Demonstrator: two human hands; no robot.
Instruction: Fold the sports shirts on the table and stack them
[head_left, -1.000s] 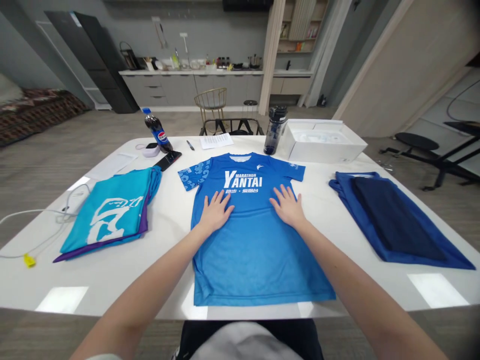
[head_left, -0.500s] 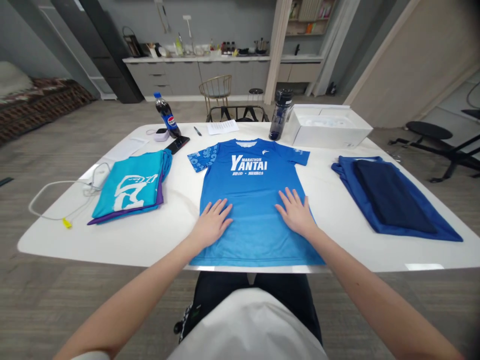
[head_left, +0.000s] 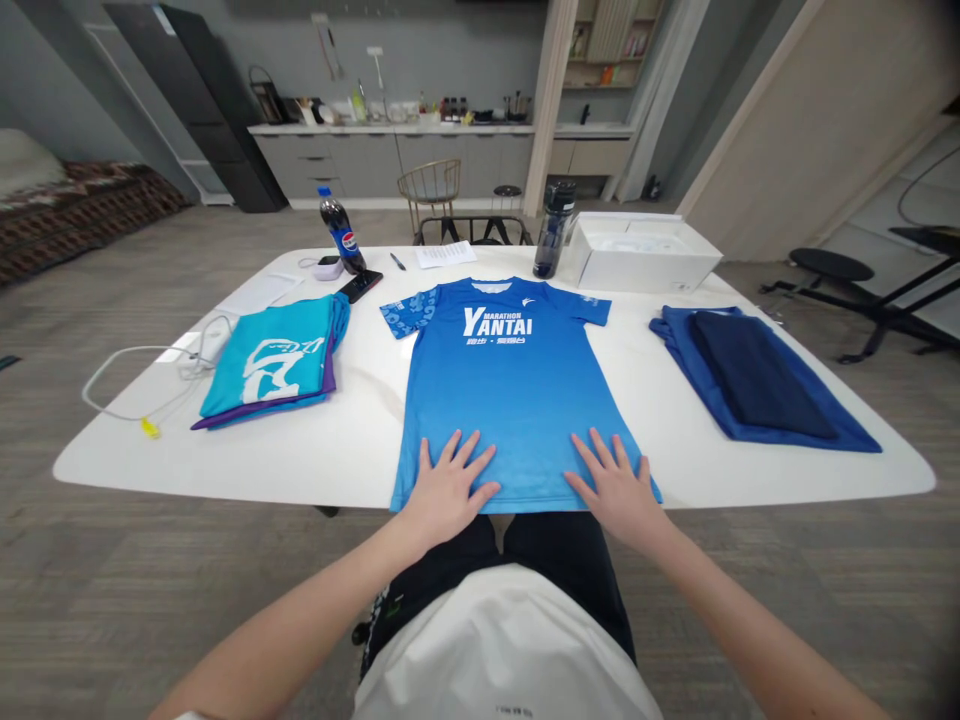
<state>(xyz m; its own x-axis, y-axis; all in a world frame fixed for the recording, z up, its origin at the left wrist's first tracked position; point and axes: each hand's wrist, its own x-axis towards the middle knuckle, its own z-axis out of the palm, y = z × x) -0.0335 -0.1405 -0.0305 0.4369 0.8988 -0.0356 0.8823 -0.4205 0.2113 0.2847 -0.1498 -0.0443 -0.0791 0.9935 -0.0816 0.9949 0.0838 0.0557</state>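
A blue T-shirt (head_left: 510, 390) with white "Marathon Yantai" lettering lies spread flat, its collar pointing away from me and its hem along the table's front edge. My left hand (head_left: 452, 487) rests on the shirt's lower left corner with the fingers spread. On the lower right part, near the hem, my right hand (head_left: 617, 488) lies flat, fingers apart as well. Neither hand grips the cloth. To the left sits a folded turquoise shirt (head_left: 262, 360) with purple cloth under it. Folded dark blue clothes (head_left: 757, 375) lie to the right.
Along the back of the white table (head_left: 360, 400) stand a cola bottle (head_left: 343, 235), a dark water bottle (head_left: 553, 235) and a white box (head_left: 645, 255). A phone (head_left: 361, 286), pen (head_left: 397, 262) and paper (head_left: 445, 254) lie there too. A white cable (head_left: 112, 370) hangs over the left edge.
Both hands have slid toward me over the shirt, from its middle down to the hem. The cloth beneath looks smoother. The view has shifted slightly.
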